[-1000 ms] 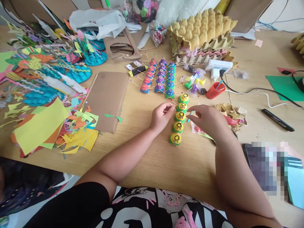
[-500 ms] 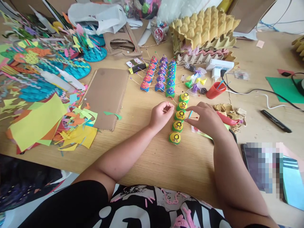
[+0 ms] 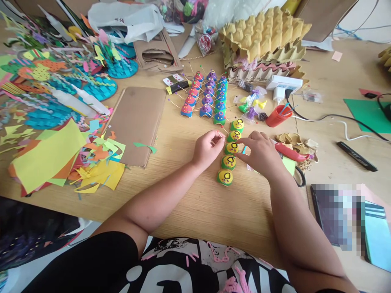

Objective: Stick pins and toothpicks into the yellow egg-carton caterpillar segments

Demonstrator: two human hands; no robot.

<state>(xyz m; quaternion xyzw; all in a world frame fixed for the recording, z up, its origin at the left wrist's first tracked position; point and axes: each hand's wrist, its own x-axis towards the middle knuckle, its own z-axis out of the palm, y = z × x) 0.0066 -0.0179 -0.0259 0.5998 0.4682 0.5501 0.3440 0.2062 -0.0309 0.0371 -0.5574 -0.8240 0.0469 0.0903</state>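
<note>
A row of several yellow-and-green painted domes [image 3: 228, 162] with faces and dark rings runs down the middle of the table. Left of its upper part, my left hand [image 3: 210, 147] is pinched closed on a thin stick, of which little shows. On the other side, my right hand [image 3: 259, 151] has thumb and index finger apart, the fingertips at or close to the right side of the middle dome. Behind my hands stand a red-and-blue row [image 3: 191, 101], a purple-and-blue row [image 3: 208, 99] and a blue-and-green row [image 3: 220, 106], with thin sticks jutting out.
Paper scraps [image 3: 49, 150] and a brown cardboard sheet [image 3: 134, 126] lie left. Egg trays [image 3: 265, 32] are stacked behind. To the right are a red cup [image 3: 278, 116], a white charger block [image 3: 284, 82], a black marker [image 3: 356, 156] and a phone [image 3: 330, 215].
My right hand has shifted slightly left and its fingers now reach over the middle dome's right edge. The left hand has barely moved.
</note>
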